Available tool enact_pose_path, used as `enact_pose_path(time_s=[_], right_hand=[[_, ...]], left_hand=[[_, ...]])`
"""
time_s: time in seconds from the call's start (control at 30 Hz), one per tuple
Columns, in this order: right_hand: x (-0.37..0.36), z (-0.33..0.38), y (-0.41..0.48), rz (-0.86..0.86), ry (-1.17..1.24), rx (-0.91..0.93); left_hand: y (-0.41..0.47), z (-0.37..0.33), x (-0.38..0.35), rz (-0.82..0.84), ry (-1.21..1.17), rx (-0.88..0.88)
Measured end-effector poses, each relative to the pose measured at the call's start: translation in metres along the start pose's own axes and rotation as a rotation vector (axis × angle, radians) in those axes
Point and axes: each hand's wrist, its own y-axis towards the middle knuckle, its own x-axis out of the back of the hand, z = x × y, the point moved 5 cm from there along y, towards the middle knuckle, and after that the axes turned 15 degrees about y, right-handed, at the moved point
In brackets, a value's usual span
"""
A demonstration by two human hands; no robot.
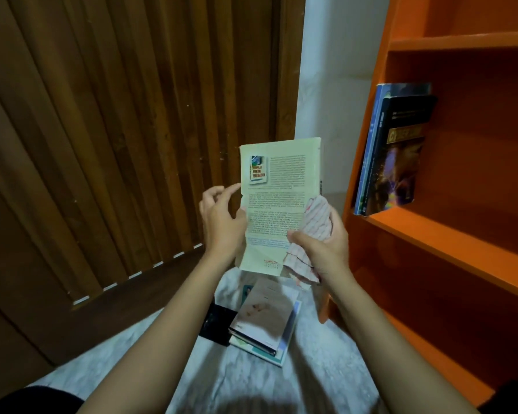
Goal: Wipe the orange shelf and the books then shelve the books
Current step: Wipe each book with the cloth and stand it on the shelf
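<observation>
A pale yellow-green paperback is held upright in front of me, back cover with text facing me. My left hand grips its left edge, thumb on the cover. My right hand holds a pink-striped white cloth bunched against the book's lower right edge. The orange shelf stands at the right. Two or three books lean against its left wall on a middle board. A stack of several books lies on the floor below my hands.
A brown wooden slatted door fills the left side. A white wall strip lies between door and shelf. The floor is pale marble. A black object lies left of the floor stack.
</observation>
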Motion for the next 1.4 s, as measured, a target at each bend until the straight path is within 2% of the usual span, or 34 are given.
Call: enact_pose_path(time_s=[0.07,0.13,0.23,0.33,0.47,0.67,0.77,0.93,1.03,1.17,1.33,1.4], right_hand=[[-0.002,0.006,-0.006,-0.028,-0.2,0.119],[-0.002,0.003,-0.01,-0.034,-0.388,0.178],[-0.005,0.003,-0.019,0.019,-0.605,0.275],[-0.01,0.004,-0.029,0.062,-0.692,0.36],[-0.018,-0.004,-0.033,0.097,-0.776,0.391],[-0.035,-0.001,-0.03,0.217,-0.995,0.436],[-0.035,0.007,-0.029,0.209,-0.936,0.412],[-0.02,0.005,-0.011,0.22,-0.562,0.244],[-0.016,0.013,0.004,0.091,-0.512,0.196],[-0.038,0.045,0.016,0.022,-0.562,0.37],[-0.087,0.067,0.006,0.202,-0.691,0.712],[-0.076,0.065,0.019,0.166,-0.711,0.704]], left_hand=[[-0.003,-0.022,-0.001,0.011,-0.068,-0.115],[-0.009,-0.041,-0.012,0.169,-0.134,-0.191],[-0.011,-0.055,-0.022,0.234,-0.108,-0.131],[-0.011,-0.056,-0.021,0.179,-0.084,0.005],[-0.01,-0.052,-0.011,0.041,-0.093,0.085],[0.003,-0.032,0.005,-0.077,-0.379,0.189],[0.008,-0.021,0.01,-0.122,-0.486,0.229],[0.01,-0.012,0.024,-0.204,-0.579,0.186],[0.004,-0.012,0.029,-0.179,-0.612,0.125],[-0.007,-0.026,0.024,-0.14,-0.573,0.03],[-0.006,-0.037,0.019,-0.154,-0.572,-0.024],[-0.004,-0.035,0.019,-0.145,-0.651,0.01]])
